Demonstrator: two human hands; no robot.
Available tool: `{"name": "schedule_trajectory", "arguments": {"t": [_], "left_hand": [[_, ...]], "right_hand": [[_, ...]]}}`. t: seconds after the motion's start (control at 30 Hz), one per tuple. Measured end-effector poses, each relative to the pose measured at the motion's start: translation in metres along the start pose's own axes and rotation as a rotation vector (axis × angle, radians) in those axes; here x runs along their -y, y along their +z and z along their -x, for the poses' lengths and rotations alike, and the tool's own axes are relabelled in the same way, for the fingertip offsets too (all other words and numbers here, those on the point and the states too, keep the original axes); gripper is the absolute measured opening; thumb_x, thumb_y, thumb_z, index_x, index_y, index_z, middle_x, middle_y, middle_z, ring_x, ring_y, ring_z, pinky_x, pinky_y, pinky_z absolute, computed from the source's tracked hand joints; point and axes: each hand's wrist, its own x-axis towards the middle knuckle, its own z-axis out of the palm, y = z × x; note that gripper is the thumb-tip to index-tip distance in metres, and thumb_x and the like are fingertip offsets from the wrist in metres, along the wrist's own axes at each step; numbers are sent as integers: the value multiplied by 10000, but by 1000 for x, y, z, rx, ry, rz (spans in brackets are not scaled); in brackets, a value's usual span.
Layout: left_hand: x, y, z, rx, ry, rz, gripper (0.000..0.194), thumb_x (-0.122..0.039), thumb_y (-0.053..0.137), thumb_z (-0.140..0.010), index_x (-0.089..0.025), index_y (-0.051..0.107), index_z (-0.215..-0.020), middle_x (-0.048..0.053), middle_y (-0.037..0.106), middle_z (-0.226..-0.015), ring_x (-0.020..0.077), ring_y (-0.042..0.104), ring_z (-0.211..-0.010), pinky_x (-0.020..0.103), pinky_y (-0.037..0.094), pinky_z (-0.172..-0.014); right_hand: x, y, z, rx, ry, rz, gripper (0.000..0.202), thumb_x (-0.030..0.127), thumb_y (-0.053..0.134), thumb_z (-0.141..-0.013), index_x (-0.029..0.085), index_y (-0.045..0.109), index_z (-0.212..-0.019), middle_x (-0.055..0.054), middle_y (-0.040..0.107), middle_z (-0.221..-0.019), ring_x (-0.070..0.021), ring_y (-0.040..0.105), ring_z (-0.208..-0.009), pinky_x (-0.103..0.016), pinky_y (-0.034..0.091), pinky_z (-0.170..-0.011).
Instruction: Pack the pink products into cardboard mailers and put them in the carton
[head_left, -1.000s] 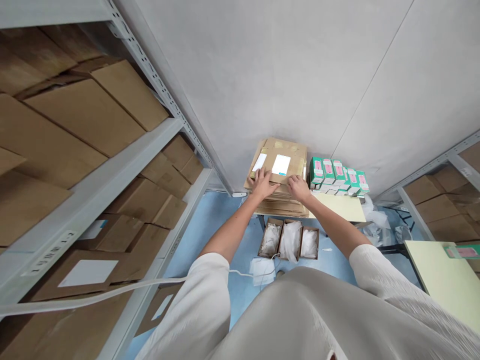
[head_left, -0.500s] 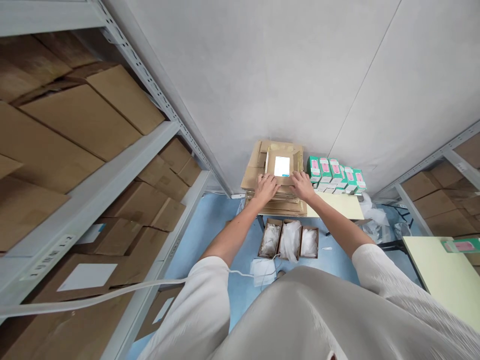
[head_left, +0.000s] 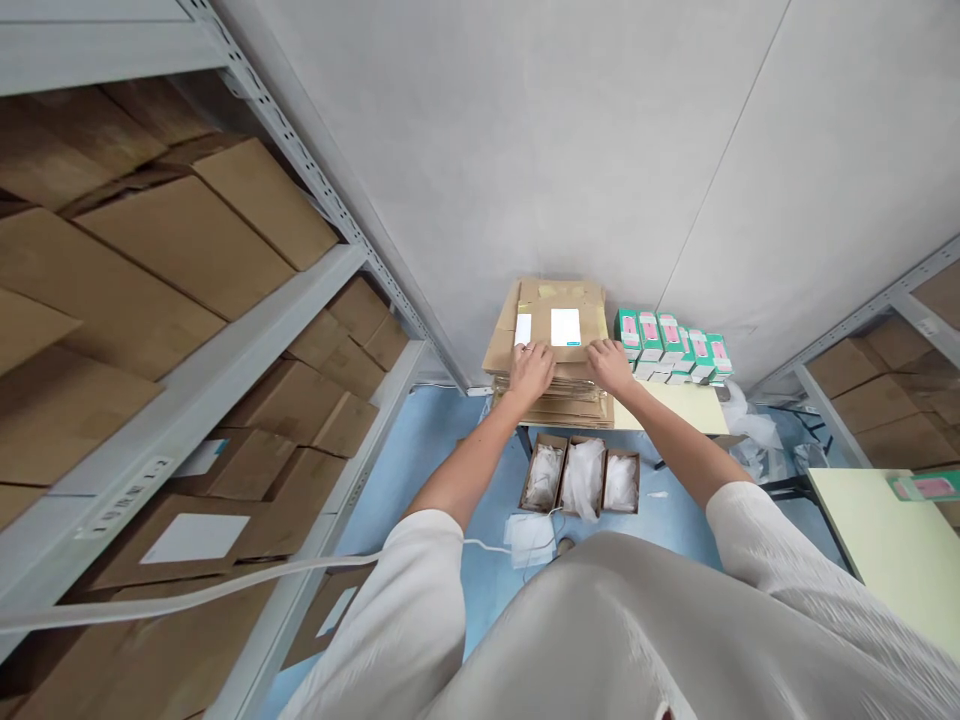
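Cardboard sheet (head_left: 561, 299) flat atop stack (head_left: 574, 406) on desk (head_left: 670, 402), near edge running left to right, far edge toward wall (head_left: 555, 180); long axis unclear. Left hand (head_left: 532, 370) and right hand (head_left: 609, 366) apart, bent fingers at near edge, most of sheet beyond them; whether clamped, not visible.

Grey wall (head_left: 525, 150) is rising ahead; metal shelving (head_left: 225, 370) is standing left — blue floor (head_left: 416, 450) is showing below, pale-yellow table (head_left: 877, 540) right.
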Motion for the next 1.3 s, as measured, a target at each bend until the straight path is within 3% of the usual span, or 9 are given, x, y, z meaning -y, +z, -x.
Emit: {"name": "schedule_trajectory", "arguments": {"t": [0.13,0.33,0.47,0.6,0.8,0.93,1.03,1.13,1.3], "left_hand": [[1,11,-8,68,-31,37,537,-325,562,-1029,-184,588,-1547,187,484,-1679,377,383,-1580,563,232,-1329],[26,32,-23,251,-49,59,754,-485,637,-1015,-224,421,-1689,186,324,-1788,374,242,-1679,605,186,-1353],[40,37,-31,222,6,63,779,-516,701,-996,-223,443,-1671,215,382,-1751,392,332,-1636,589,306,-1306],[39,40,-36,167,65,23,683,-451,717,-998,-165,534,-1592,265,523,-1621,405,482,-1520,545,424,-1229],[36,38,-35,158,118,-7,550,-400,582,-1066,-91,590,-1521,315,576,-1547,420,528,-1478,531,427,-1205],[37,33,-34,119,103,35,534,-382,548,-1086,-122,582,-1552,301,593,-1551,410,544,-1487,541,423,-1207],[33,24,-35,88,115,41,535,-342,529,-1089,-134,563,-1580,280,595,-1566,389,557,-1484,537,407,-1223],[22,13,-38,55,170,37,550,-255,485,-1078,-156,522,-1618,242,558,-1623,356,528,-1514,527,369,-1254],[-21,-6,-46,29,295,44,653,-103,423,-1016,-199,466,-1660,177,472,-1714,322,457,-1576,544,333,-1291]], "right_hand": [[-1,5,3,70,125,-63,545,267,507,-1019,127,555,-1543,-210,461,-1688,-381,421,-1440,-517,348,-1161],[-7,16,-8,197,49,-130,698,422,561,-1038,165,429,-1673,-164,413,-1741,-355,327,-1586,-545,268,-1288],[-12,21,-18,201,70,-113,728,493,591,-1048,166,428,-1678,-189,415,-1730,-362,358,-1570,-521,360,-1237],[-17,22,-20,197,28,-52,693,521,576,-1069,174,454,-1657,-211,514,-1640,-373,455,-1464,-479,464,-1100],[-14,19,-23,153,-55,44,663,532,490,-1099,115,485,-1615,-259,573,-1544,-388,516,-1324,-474,439,-1039],[-3,17,-31,129,-43,94,568,323,440,-1097,56,491,-1596,-301,588,-1504,-393,543,-1275,-493,423,-1018],[-1,14,-31,77,-16,101,573,167,376,-1067,40,459,-1620,-315,545,-1567,-396,536,-1321,-497,430,-997],[-10,5,-18,4,2,73,641,143,394,-1042,66,389,-1679,-295,472,-1662,-415,478,-1429,-518,439,-1018],[-36,-22,31,-71,61,54,651,161,387,-1047,109,383,-1696,-236,419,-1728,-404,427,-1512,-577,359,-1167]]}}
